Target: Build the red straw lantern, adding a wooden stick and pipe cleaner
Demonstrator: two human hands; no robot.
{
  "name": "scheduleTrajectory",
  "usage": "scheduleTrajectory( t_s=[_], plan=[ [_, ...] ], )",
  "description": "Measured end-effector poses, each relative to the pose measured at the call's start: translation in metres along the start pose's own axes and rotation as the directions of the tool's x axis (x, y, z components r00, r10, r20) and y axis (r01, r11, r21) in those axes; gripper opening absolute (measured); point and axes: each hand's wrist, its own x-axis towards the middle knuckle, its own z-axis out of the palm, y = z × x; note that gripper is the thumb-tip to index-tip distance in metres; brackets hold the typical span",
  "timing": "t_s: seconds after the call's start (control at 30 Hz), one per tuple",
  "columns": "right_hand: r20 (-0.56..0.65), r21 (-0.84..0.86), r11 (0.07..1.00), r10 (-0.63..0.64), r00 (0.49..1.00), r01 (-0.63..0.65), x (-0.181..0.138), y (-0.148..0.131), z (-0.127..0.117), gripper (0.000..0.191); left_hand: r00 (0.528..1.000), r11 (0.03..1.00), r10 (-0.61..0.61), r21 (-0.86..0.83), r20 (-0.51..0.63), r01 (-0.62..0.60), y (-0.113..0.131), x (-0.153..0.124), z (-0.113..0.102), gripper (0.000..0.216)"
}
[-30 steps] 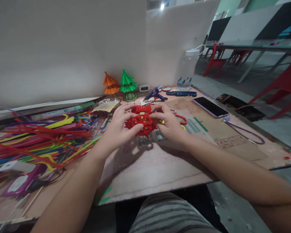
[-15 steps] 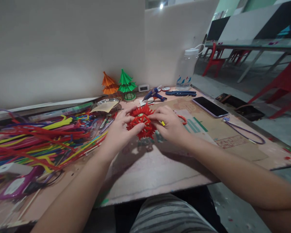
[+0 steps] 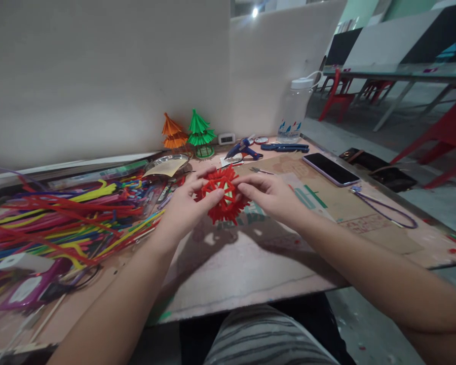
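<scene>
Between my hands, above the cardboard on the table, is a red pipe-cleaner craft. It has a fringe of spiky ends and an open lattice, with a pale area showing through the middle. My left hand grips its left side, thumb across the front and fingers behind. At its right edge, the thumb and forefinger of my right hand are pinched together, touching it. Just beyond the right hand lies a thin metal tool, its other end hidden by that hand.
Loose pipe cleaners cover the left side, near a purple device. Behind stand orange and green pipe-cleaner trees, a glue gun and a water bottle. A phone lies right.
The red craft has turned, showing its pale middle more clearly. My right hand has shifted slightly right; the yellow bit and red ring beside it are out of sight.
</scene>
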Motion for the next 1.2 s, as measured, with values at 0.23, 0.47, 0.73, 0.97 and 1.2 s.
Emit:
scheduleTrajectory(
  t_s=[0.23,0.47,0.73,0.97,1.2],
  plan=[
    [-0.092,-0.235,0.938,-0.281,0.955,0.254,0.004,0.000,0.000,0.011,0.984,0.950,-0.155,-0.258,0.093,0.174,0.001,0.003,-0.001,0.040],
    [-0.081,-0.101,0.988,-0.128,0.988,0.120,0.034,0.022,0.004,0.009,0.979,0.990,-0.124,0.088,0.163,0.111,0.007,0.042,-0.022,0.047],
    [0.104,-0.160,0.987,0.001,0.995,0.016,0.057,0.015,-0.009,0.011,0.986,0.872,0.147,0.461,0.073,-0.164,0.017,0.055,-0.036,0.028],
    [0.399,-0.294,0.956,0.109,0.911,0.014,0.082,0.005,-0.029,0.011,0.943,0.789,0.238,0.520,0.233,-0.327,0.031,0.060,-0.048,0.020],
    [0.441,-0.256,0.964,0.055,0.896,0.066,0.074,0.001,-0.035,0.015,0.903,0.774,0.359,0.465,0.235,-0.429,0.016,0.052,-0.054,0.023]
  ],
)
